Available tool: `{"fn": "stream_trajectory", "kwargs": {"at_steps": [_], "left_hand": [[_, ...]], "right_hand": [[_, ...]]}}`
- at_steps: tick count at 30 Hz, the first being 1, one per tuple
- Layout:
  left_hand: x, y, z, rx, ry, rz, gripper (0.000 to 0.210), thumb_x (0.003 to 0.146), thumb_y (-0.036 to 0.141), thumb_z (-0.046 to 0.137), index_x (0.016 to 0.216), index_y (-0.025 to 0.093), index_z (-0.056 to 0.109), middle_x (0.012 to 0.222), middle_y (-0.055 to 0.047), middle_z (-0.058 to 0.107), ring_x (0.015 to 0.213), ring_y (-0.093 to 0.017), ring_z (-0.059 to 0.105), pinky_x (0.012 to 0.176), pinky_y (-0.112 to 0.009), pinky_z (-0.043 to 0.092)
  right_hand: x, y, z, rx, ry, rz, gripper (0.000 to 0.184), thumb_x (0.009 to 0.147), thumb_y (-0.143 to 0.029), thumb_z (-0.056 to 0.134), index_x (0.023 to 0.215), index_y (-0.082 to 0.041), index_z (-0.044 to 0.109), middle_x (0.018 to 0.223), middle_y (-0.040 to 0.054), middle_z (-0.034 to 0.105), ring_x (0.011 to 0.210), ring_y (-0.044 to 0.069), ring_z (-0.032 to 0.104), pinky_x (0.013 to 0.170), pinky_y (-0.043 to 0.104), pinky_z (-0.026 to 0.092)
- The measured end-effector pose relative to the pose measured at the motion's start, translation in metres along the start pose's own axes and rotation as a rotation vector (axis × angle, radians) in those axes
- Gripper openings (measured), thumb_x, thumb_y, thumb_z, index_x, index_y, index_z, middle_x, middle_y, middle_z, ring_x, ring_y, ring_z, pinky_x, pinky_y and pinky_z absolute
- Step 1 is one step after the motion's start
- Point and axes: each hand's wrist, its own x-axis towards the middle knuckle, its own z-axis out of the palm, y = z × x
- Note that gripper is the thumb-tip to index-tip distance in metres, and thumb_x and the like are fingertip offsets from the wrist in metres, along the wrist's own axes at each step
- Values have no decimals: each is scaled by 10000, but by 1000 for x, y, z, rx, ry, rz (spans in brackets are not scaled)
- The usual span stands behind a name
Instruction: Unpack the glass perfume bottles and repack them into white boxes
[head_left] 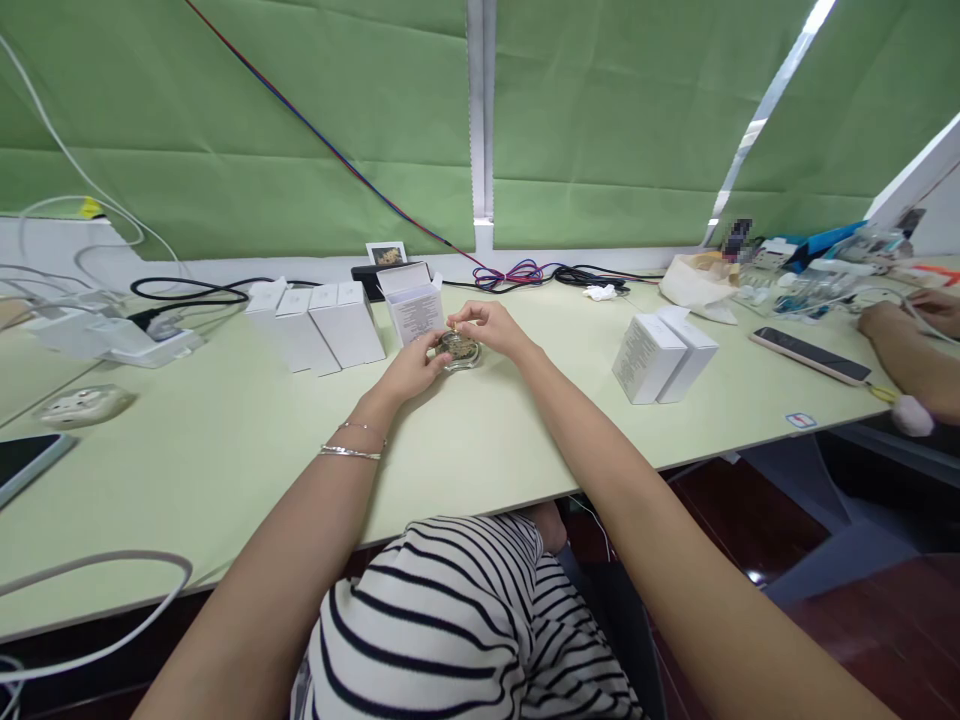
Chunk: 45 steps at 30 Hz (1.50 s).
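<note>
A small clear glass perfume bottle [463, 352] with dark and gold tones inside stands on the table in front of me. My left hand [412, 368] is closed around its left side, with the fingers against the glass. At the top of the bottle, my right hand [489, 328] pinches a small gold-coloured part at the neck. The fingertips partly hide that part. Just behind the bottle stands a white box [417, 312] with its flap raised and fine print on its front.
Several white boxes [346, 328] stand to the left, and two more printed boxes [649, 360] to the right. A phone [810, 356] lies near another person's arm [919, 360] at far right. Bundled cables [514, 275] run along the back; a power strip [142, 340] sits left.
</note>
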Motion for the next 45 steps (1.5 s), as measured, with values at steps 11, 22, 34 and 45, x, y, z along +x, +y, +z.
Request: {"fn": "stream_trajectory", "kwargs": {"at_steps": [11,22,34,45], "left_hand": [[1,-3,1,9,6,4,515,822,382,446,1278,144,475,1069,-88,637,916,-236,585,867,-374,463],[0,1,-1,-1,4,-6,499,812,365,448,1259,146,491,1061,-82,639,890,-230,587,850,-374,471],[1,-2,0,-7,-6,7,480,818,379,442,1240,156,499,1003,-70,646,879,-232,588,825,-362,479],[0,2,-1,-15,4,-19,426,817,326,466,1209,166,523,1085,-69,638,896,-224,593,846,-358,476]], "right_hand": [[1,-9,-4,-63,-36,-10,78,743,-243,602,711,-172,594,882,34,724,956,196,656,895,379,449],[2,20,1,76,-11,-85,216,741,-380,622,823,-180,633,938,55,704,1000,200,638,873,362,481],[-8,-6,5,-183,35,-113,140,794,-309,510,832,-192,577,949,32,695,947,190,623,875,376,467],[-7,8,7,-23,47,-70,376,757,-401,593,1070,-206,521,1019,70,683,1033,221,621,907,403,459]]}}
